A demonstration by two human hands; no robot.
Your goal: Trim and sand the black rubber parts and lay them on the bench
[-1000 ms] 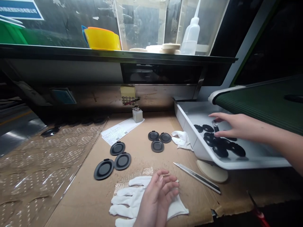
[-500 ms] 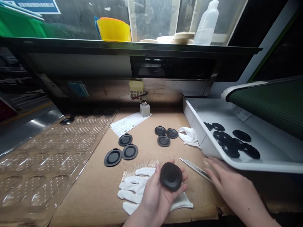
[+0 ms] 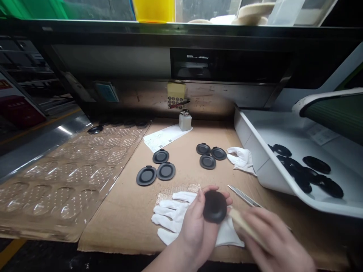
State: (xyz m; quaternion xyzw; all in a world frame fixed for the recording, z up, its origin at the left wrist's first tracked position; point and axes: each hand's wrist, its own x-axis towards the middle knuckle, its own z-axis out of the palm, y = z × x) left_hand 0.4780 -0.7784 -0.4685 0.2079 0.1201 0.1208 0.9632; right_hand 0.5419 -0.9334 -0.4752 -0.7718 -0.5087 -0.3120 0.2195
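Head cam view, both hands in frame, low and centre-right. I read the left hand as cupped, palm up, fingers curled around the edge of a black rubber disc, which sits in that palm, tilted towards the camera. The right hand is closed around a pale wooden stick. I can't make out the grip exactly, since the fingers blur. The stick's tip is right at the disc's edge; I can't tell if they touch.

Under the left hand: white cloth gloves on a cardboard sheet that covers the tabletop. Six black discs with grey centres and small tabs lie on the cardboard in two groups of three, above the hands. Just right of those, a second white glove. A metal snap-off utility knife lies between the disc and the tray.

On the right, a white tray, tilted, holds a loose pile of black discs. Further back: printed paper sheet, small white dispenser bottle with a metal top. On the left, a clear plastic blister tray lies next to the cardboard. Green belt at upper right.
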